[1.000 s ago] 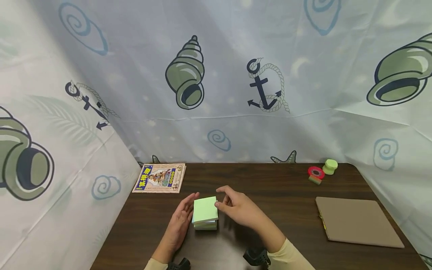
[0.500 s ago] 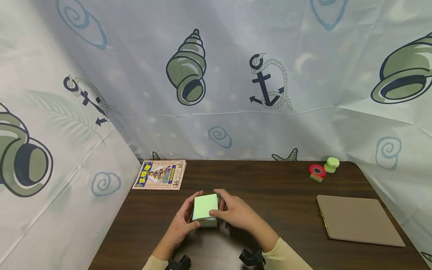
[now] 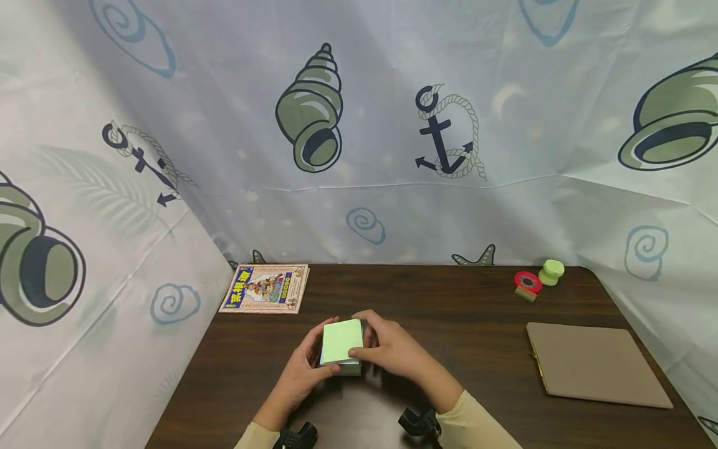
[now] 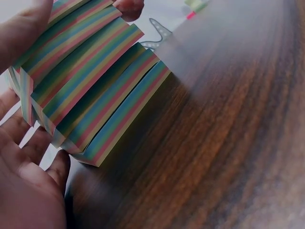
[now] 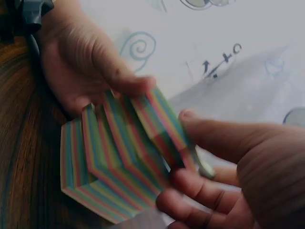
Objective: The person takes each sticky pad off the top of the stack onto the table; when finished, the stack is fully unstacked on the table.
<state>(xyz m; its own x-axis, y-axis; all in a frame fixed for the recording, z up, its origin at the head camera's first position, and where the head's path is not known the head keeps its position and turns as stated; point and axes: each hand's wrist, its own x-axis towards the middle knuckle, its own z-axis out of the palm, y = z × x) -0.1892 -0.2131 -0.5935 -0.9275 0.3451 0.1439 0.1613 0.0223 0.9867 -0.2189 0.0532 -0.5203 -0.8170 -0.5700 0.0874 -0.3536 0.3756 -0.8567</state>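
Note:
A block of sticky notes [image 3: 341, 345] with a pale green top sheet and rainbow-striped edges [image 4: 90, 90] [image 5: 124, 157] stands on the dark wooden table [image 3: 460, 337]. Its layers are twisted out of line into a fan. My left hand [image 3: 305, 368] cups its left side, thumb on the near edge. My right hand [image 3: 387, 349] grips the right side, fingers curled over the far edge. In the right wrist view, the thumb [image 5: 214, 133] and fingers pinch the upper layers.
A picture book [image 3: 265, 289] lies at the table's back left. A closed brown notebook [image 3: 594, 365] lies at the right. A red tape roll [image 3: 526, 284] and a small green pot [image 3: 551, 272] sit at the back right corner. Printed curtains enclose the table.
Both hands closed in on the note block: the left moved from beside it to cupping it, the right came down from above and took hold. The block's layers have been twisted.

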